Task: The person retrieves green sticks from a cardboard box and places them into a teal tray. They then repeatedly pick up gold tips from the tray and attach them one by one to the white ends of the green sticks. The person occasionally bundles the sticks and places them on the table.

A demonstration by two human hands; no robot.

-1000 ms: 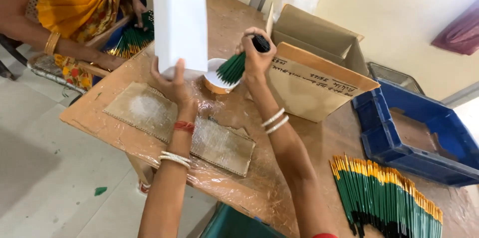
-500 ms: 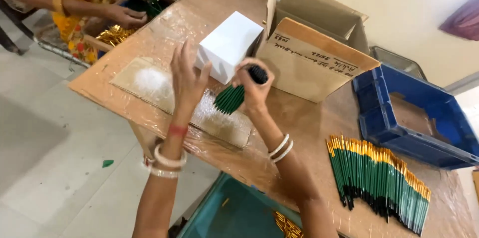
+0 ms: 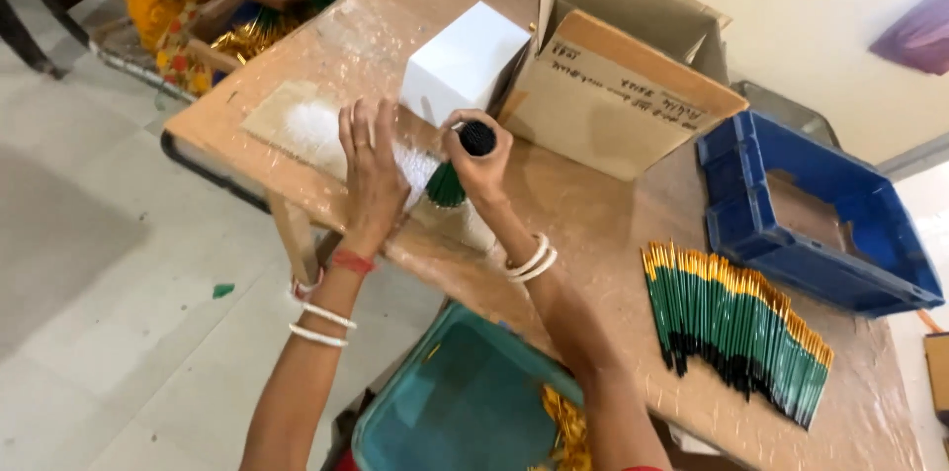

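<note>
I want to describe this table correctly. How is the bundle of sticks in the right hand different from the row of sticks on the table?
The bundle of sticks is small, gripped upright in the right hand; the row of sticks is large and lies flat, fanned out, untouched. The bundle shows green ends and a black top; the row also shows yellow tips. Both are thin green sticks.

Hands hemmed in at twelve and two

White box (image 3: 463,64) blocks twelve o'clock, cardboard carton (image 3: 618,95) two; bare table (image 3: 613,224) lies open toward three, until the pencil row (image 3: 736,328) at four.
</note>
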